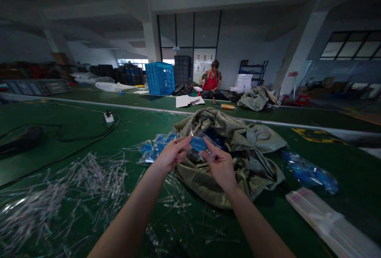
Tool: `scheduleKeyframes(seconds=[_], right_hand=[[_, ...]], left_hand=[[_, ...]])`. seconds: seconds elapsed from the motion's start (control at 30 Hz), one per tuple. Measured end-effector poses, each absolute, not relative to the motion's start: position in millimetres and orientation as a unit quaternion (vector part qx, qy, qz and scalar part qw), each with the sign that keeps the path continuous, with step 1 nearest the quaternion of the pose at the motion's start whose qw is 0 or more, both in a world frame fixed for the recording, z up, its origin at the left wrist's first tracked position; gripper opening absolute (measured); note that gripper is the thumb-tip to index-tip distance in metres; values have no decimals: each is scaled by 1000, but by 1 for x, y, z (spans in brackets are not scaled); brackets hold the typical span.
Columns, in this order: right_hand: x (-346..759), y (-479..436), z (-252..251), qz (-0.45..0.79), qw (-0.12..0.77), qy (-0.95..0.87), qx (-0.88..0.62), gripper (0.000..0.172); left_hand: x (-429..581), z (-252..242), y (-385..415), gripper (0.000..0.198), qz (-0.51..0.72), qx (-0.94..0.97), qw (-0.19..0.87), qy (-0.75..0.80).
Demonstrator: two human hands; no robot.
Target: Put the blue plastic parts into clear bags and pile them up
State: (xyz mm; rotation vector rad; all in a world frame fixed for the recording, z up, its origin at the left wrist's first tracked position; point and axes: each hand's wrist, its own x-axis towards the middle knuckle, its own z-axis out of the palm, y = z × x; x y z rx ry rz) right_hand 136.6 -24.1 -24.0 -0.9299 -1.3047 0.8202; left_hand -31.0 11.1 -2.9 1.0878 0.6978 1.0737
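Observation:
Between my two hands a blue piece in a clear plastic bag (198, 143) is held up in front of the sack. My left hand (172, 154) pinches its left side between thumb and fingers. On the other side my right hand (219, 164) grips the bag's right edge, fingers closed. The exact kind of the blue piece cannot be made out. Behind the hands lies an olive woven sack (250, 135), its mouth rolled open, with blue pieces inside. Several bagged blue pieces (154, 147) lie left of the sack.
Thin clear strips (89, 186) cover the table's left. A bundle of flat clear bags (330, 222) and a blue bagged bundle (309, 170) lie right. A power socket (108, 117) with cables sits left. Beyond are a blue crate (160, 78) and a co-worker (210, 78) in a red apron.

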Motion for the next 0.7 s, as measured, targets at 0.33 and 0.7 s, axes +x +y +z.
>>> scheduleKeyframes(seconds=[0.33, 0.7], right_hand=[[139, -18, -35, 290, 645, -572, -415, 48], [145, -19, -38, 151, 652, -596, -444, 42]], left_hand=[[-19, -8, 9, 45, 449, 539, 641, 313], [-14, -7, 4, 48, 418, 574, 590, 385]])
